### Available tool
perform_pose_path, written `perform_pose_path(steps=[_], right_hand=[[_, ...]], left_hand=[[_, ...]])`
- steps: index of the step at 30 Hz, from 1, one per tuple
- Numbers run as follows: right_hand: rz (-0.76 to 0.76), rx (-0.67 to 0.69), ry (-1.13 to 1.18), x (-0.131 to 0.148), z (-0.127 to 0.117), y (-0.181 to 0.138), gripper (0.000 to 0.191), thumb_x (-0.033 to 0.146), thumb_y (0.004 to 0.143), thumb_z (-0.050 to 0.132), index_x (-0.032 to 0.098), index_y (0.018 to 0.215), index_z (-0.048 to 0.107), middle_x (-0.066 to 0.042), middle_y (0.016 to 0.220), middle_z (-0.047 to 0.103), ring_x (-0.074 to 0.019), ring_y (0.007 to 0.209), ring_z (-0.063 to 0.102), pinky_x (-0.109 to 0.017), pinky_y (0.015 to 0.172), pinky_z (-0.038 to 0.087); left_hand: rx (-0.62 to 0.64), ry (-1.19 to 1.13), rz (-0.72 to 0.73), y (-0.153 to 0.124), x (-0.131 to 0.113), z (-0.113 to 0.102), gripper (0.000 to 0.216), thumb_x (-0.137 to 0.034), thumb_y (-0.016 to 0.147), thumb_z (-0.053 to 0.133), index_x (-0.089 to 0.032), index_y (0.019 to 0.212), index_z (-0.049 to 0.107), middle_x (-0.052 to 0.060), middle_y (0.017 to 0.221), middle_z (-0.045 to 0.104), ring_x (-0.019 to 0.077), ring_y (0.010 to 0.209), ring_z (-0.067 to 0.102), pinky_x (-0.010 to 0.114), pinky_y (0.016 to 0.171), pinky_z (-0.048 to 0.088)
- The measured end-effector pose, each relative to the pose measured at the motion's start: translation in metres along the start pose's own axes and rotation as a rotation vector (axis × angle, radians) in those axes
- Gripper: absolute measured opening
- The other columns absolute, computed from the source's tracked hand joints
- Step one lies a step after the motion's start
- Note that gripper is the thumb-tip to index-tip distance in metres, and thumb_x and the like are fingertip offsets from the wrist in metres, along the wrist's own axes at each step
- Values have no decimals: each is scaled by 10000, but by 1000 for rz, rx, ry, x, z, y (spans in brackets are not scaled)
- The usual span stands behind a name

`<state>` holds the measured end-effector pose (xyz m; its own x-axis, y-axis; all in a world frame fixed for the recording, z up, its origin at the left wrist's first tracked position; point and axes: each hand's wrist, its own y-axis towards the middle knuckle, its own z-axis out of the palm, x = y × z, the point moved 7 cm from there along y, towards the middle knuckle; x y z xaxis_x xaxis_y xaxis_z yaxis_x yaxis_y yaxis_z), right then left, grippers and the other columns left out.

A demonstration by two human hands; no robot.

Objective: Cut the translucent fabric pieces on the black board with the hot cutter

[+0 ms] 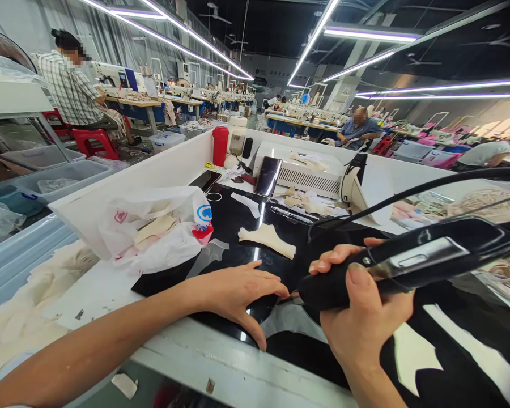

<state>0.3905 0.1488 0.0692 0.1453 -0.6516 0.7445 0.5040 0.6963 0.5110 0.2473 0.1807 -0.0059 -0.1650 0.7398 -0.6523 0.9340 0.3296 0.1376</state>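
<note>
My right hand (365, 311) is wrapped around a black corded hand tool (425, 255) with a silver inset. The tool's rounded black nose points left, and a bit of metal shows at its tip. A translucent thin piece (295, 318) lies under that tip on the glossy black board (221, 309). My left hand (238, 292) rests open on the board with fingers spread, its index fingertip close to the metal tip. Beyond the hands lies a cream fabric piece (268, 239). Another cream piece (414, 357) and a white strip (471, 345) lie right of my right wrist.
A white plastic bag (157, 226) with cream pieces stands left. Behind are a phone (268, 175), a red cup (220, 145) and a vented white machine (310, 178). A black cable (408, 190) arcs at right. Co-workers sit at sewing tables farther off.
</note>
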Motion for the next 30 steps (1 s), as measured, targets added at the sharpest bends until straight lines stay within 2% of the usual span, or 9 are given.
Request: perform_pose_path(steps=[9, 16, 22, 30], right_hand=[[5, -20, -26, 4, -2, 2, 389, 288, 757, 833, 244, 1068, 603, 49, 747, 669, -145, 585, 621, -306, 558, 573], [-5, -69, -79, 21, -20, 8, 373, 268, 714, 830, 251, 1031, 635, 46, 719, 656, -155, 575, 602, -304, 519, 559], [-12, -116, -133, 27, -39, 4, 391, 263, 705, 850, 239, 1037, 645, 37, 714, 670, -162, 579, 602, -314, 523, 566], [-22, -152, -173, 28, -44, 3, 384, 248, 694, 833, 243, 1027, 642, 41, 711, 684, -163, 574, 599, -314, 533, 568]], left_hand=[[3, 5, 1, -1, -3, -2, 787, -461, 752, 904, -230, 1410, 539, 143, 1437, 629, 349, 1447, 501, 644, 1271, 140], [11, -38, -6, -2, -4, -2, 669, -439, 843, 841, -278, 1418, 540, 84, 1498, 602, 306, 1540, 376, 616, 1294, 74], [45, -8, -51, -4, -4, -2, 644, -421, 875, 817, -254, 1437, 553, 115, 1457, 631, 317, 1509, 427, 624, 1289, 99], [26, -26, -72, -9, -3, -6, 675, -442, 846, 840, -256, 1433, 563, 128, 1433, 645, 328, 1499, 441, 637, 1285, 77]])
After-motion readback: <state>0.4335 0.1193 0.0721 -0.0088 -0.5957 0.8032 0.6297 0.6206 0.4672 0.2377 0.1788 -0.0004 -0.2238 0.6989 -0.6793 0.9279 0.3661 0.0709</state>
